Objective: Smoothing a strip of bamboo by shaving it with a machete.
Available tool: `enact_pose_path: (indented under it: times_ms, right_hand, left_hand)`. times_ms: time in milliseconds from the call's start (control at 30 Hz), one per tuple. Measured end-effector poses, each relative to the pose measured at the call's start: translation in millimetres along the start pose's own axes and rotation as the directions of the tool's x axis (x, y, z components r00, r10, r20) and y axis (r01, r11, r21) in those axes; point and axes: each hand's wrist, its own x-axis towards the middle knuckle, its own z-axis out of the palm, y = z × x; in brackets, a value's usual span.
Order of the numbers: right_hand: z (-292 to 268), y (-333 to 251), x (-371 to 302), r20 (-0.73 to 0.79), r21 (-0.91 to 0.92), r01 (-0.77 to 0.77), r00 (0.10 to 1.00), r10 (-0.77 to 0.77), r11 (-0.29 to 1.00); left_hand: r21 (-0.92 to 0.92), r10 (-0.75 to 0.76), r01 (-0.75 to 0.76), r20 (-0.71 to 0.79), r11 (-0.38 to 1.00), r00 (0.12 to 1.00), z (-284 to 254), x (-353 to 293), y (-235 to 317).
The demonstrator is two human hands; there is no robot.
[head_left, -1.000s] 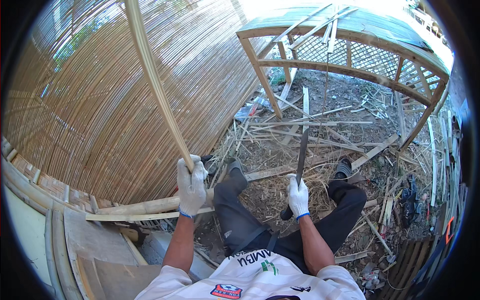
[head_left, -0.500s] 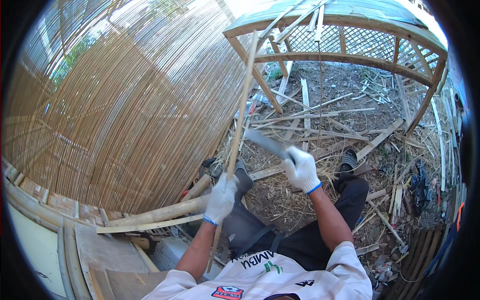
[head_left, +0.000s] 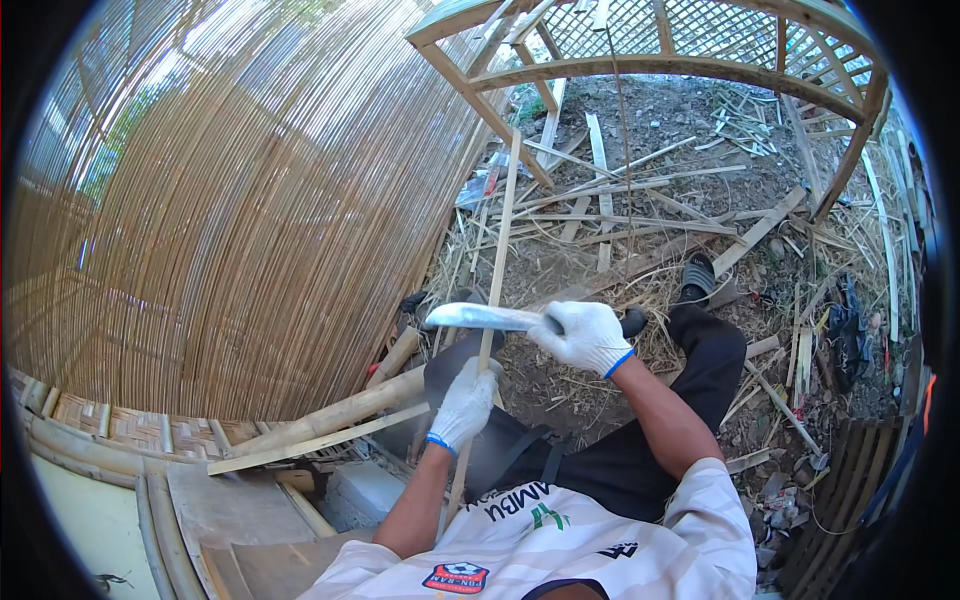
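Note:
My left hand [head_left: 466,404], in a white knit glove with a blue cuff, is closed around a long thin bamboo strip [head_left: 507,217]. The strip slants upward and away, and its lower end passes down beside my left forearm. My right hand [head_left: 584,336], gloved the same way, grips a large knife [head_left: 480,317] whose handle is mostly hidden in the fist. The broad metal blade points left and lies across the strip, just above my left hand. Whether its edge is cutting into the bamboo I cannot tell.
A slatted bamboo wall [head_left: 270,230] rises on the left. Beside my left leg lie a thick bamboo pole [head_left: 345,409] and a flat strip [head_left: 320,442]. A wooden frame [head_left: 670,66] with lattice stands ahead. Split bamboo pieces [head_left: 640,225] and shavings litter the ground.
The knife has swung left and turned nearly level across the strip. Both hands appear closer together, and the strip's far end has come lower in view. My view has tilted downward slightly.

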Motion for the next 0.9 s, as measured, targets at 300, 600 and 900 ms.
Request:
enact_pose_path:
  times_ms: [300, 600, 900]
  right_hand:
    - [-1, 42, 23, -0.028, -0.048, -0.363, 0.932, 0.362, 0.930]
    - [20, 6, 7, 0.167, -0.023, -0.150, 0.974, 0.152, 0.988]
    - [-2, 68, 31, -0.016, -0.071, -0.413, 0.911, 0.413, 0.908]
  left_hand:
    - [0.312, 0.056, -0.048, -0.016, 0.949, 0.998, -4, -35, 23]
    - [0.407, 0.176, -0.127, -0.087, 0.905, 0.980, -3, -27, 12]
    - [0.425, 0.164, -0.149, 0.001, 0.893, 0.986, -16, -58, 6]
